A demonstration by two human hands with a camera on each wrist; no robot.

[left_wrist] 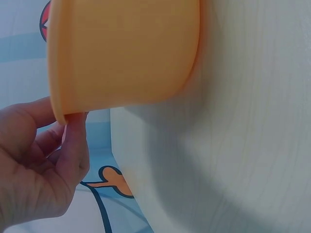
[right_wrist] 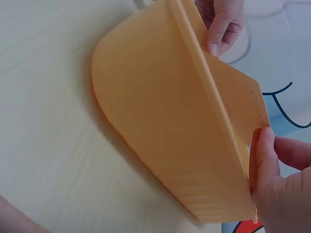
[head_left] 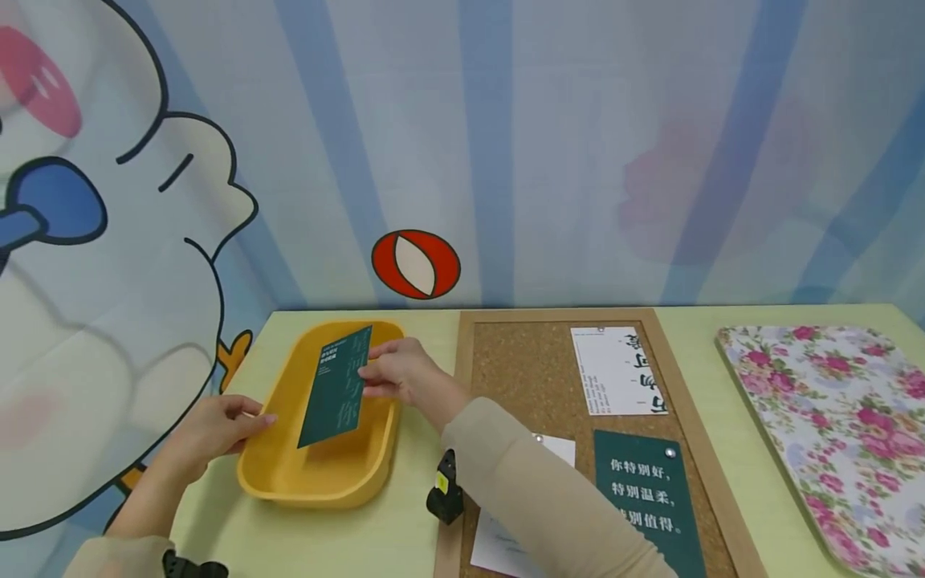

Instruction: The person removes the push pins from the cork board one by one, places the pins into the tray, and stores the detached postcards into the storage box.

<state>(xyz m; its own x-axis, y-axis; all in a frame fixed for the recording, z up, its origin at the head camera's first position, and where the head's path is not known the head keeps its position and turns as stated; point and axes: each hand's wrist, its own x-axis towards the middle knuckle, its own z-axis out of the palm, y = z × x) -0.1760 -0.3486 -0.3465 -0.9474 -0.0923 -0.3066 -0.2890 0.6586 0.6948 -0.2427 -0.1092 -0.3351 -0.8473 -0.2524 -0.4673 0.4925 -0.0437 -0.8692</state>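
A yellow plastic basin (head_left: pixel 386 437) stands on the table at the left. My left hand (head_left: pixel 220 433) pinches its left rim; in the left wrist view, that hand (left_wrist: pixel 48 155) has thumb and fingers on either side of the rim (left_wrist: pixel 56 73). Over the basin's opening, my right hand (head_left: pixel 405 373) holds a dark green card (head_left: pixel 338 389) with white print by its right edge, the card tilted. In the right wrist view the right hand (right_wrist: pixel 286 174) pinches the card's edge, and the card's other side (right_wrist: pixel 243 97) shows above the rim. The basin's floor is partly hidden by the card.
A wood-framed cork board (head_left: pixel 520 361) lies right of the basin. On it are a white card (head_left: pixel 614 373), a green card (head_left: pixel 643 482) with a pin, and another white card (head_left: pixel 499 546) partly under my right sleeve. A floral tray (head_left: pixel 831 425) lies at far right.
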